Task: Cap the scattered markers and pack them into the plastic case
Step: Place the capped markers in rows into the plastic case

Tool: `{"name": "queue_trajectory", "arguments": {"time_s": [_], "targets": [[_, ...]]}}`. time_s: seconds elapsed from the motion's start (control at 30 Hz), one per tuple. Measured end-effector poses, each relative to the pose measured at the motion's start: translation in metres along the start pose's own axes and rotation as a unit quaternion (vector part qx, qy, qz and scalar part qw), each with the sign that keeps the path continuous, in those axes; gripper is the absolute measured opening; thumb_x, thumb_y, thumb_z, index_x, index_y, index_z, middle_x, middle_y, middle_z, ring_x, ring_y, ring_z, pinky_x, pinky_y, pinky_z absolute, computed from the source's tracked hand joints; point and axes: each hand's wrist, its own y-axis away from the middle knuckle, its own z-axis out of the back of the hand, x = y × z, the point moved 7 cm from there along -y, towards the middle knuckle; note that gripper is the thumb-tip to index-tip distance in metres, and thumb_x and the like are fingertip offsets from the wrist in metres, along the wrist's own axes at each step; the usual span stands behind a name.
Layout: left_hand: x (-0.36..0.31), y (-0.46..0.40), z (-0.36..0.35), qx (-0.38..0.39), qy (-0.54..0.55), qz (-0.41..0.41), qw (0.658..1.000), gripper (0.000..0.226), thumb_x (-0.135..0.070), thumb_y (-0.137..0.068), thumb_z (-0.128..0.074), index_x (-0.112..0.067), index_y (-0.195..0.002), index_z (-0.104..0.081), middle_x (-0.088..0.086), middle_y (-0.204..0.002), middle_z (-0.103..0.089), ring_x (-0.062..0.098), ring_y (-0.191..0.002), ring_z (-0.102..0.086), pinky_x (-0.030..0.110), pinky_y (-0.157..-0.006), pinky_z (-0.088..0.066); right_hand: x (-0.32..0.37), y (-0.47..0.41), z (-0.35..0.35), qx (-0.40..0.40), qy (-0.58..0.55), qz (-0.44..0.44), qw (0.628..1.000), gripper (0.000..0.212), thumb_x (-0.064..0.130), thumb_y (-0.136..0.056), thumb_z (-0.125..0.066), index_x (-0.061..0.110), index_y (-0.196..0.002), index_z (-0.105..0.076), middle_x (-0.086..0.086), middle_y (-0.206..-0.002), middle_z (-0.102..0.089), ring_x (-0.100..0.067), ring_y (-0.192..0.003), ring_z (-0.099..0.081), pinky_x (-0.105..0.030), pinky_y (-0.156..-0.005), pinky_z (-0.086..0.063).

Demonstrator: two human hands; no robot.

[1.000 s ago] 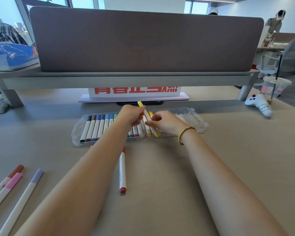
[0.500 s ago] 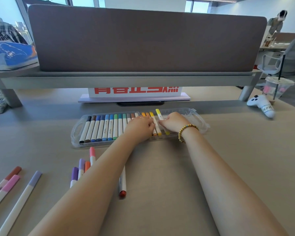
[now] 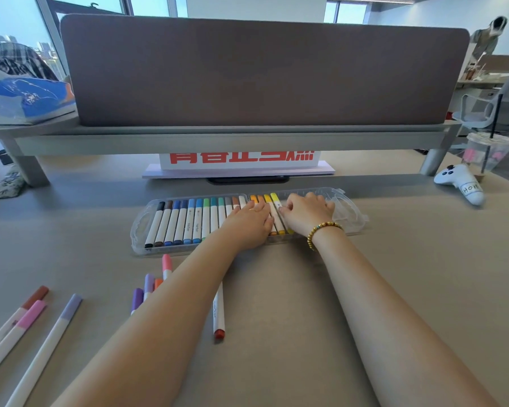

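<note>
Yellow-capped white plastic marker (image 3: 276, 211) lies in the clear plastic case (image 3: 347, 214), our left hand (image 3: 252, 221) and right hand (image 3: 306, 214) pressing it with relaxed fingers; light, stiff, slippery, best pinched mid-barrel.

Beige table (image 3: 409, 289) carries clear plastic case (image 3: 141, 227); nearer than case: red marker (image 3: 219, 312), pink marker (image 3: 166, 264), purple markers (image 3: 143, 292); far right of case: white game controller (image 3: 460, 182), plastic cup (image 3: 488, 151)
</note>
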Motion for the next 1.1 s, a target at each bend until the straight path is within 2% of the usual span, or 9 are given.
{"name": "queue_trajectory", "arguments": {"time_s": [0.17,0.3,0.4,0.43,0.5,0.67,0.87,1.0,1.1], "targets": [[0.0,0.001,0.0,-0.001,-0.009,-0.011,1.0,0.051,-0.03,-0.103,-0.02,-0.011,-0.15,-0.01,0.007,-0.158,-0.009,0.025,-0.146,-0.008,0.044,-0.117,-0.011,0.008,0.004,-0.002,0.004,-0.014,0.05,0.999,0.037,0.034,-0.101,-0.03,0.035,-0.125,-0.058,-0.01,-0.125,-0.051,-0.032,-0.121,-0.04,-0.04,-0.098,-0.03],[-0.001,0.004,0.002,0.009,0.014,-0.002,1.0,0.05,-0.028,-0.103,-0.021,-0.011,-0.15,-0.013,0.007,-0.158,-0.01,0.025,-0.146,-0.009,0.044,-0.117,-0.011,0.007,0.004,-0.006,0.008,-0.011,0.039,0.999,0.037,0.035,-0.101,-0.03,0.036,-0.126,-0.058,-0.008,-0.126,-0.052,-0.032,-0.123,-0.038,-0.042,-0.099,-0.029],[0.0,0.013,0.012,-0.006,0.1,0.009,0.995,0.038,-0.024,-0.103,-0.028,-0.011,-0.136,-0.04,0.012,-0.147,-0.036,0.025,-0.129,-0.041,0.037,-0.107,-0.032,0.012,0.007,-0.005,-0.013,0.017,0.046,0.999,0.033,0.032,-0.101,-0.034,0.032,-0.119,-0.061,-0.007,-0.121,-0.052,-0.03,-0.119,-0.039,-0.04,-0.096,-0.03],[0.0,0.019,0.017,-0.02,0.135,0.015,0.99,0.036,-0.023,-0.102,-0.03,-0.011,-0.133,-0.045,0.012,-0.142,-0.044,0.023,-0.121,-0.048,0.033,-0.101,-0.038,0.014,0.01,-0.003,-0.027,0.024,0.048,0.998,0.03,0.03,-0.1,-0.037,0.031,-0.115,-0.063,-0.008,-0.12,-0.052,-0.03,-0.117,-0.04,-0.04,-0.096,-0.031],[0.003,0.035,0.029,-0.064,0.181,0.027,0.981,0.038,-0.021,-0.102,-0.034,-0.016,-0.137,-0.044,0.008,-0.141,-0.047,0.023,-0.124,-0.048,0.031,-0.101,-0.039,0.018,0.019,0.005,-0.067,0.015,0.046,0.997,0.028,0.026,-0.099,-0.039,0.027,-0.112,-0.064,-0.008,-0.117,-0.053,-0.03,-0.114,-0.041,-0.039,-0.095,-0.031],[0.043,0.088,0.058,-0.203,0.282,0.092,0.933,0.033,-0.015,-0.099,-0.04,-0.014,-0.127,-0.057,0.004,-0.126,-0.06,0.018,-0.115,-0.054,0.024,-0.091,-0.04,0.049,0.053,0.026,-0.127,-0.102,0.054,0.985,0.033,0.017,-0.1,-0.035,0.018,-0.121,-0.06,-0.01,-0.119,-0.056,-0.028,-0.113,-0.044,-0.033,-0.088,-0.034],[0.079,0.154,0.046,-0.245,0.271,0.162,0.917,0.03,-0.012,-0.097,-0.04,-0.013,-0.119,-0.061,0.006,-0.117,-0.062,0.02,-0.099,-0.058,0.027,-0.085,-0.047,0.104,0.097,0.005,-0.09,-0.14,0.112,0.98,0.031,0.019,-0.1,-0.039,0.016,-0.121,-0.062,-0.008,-0.12,-0.059,-0.024,-0.113,-0.047,-0.036,-0.093,-0.039],[0.099,0.194,0.044,-0.264,0.257,0.205,0.907,0.026,-0.012,-0.096,-0.04,-0.012,-0.114,-0.059,0.008,-0.108,-0.06,0.018,-0.074,-0.054,0.026,-0.068,-0.042,0.126,0.12,0.003,-0.085,-0.171,0.143,0.971,0.028,0.018,-0.098,-0.042,0.014,-0.115,-0.065,-0.007,-0.112,-0.061,-0.023,-0.109,-0.051,-0.039,-0.094,-0.043],[0.113,0.214,0.037,-0.225,0.201,0.257,0.918,0.022,-0.019,-0.095,-0.043,-0.011,-0.111,-0.057,0.01,-0.108,-0.059,0.023,-0.089,-0.056,0.03,-0.077,-0.045,0.136,0.133,-0.001,-0.072,-0.164,0.159,0.971,0.027,0.017,-0.097,-0.042,0.016,-0.109,-0.066,-0.005,-0.108,-0.061,-0.023,-0.107,-0.049,-0.041,-0.094,-0.041]]}}
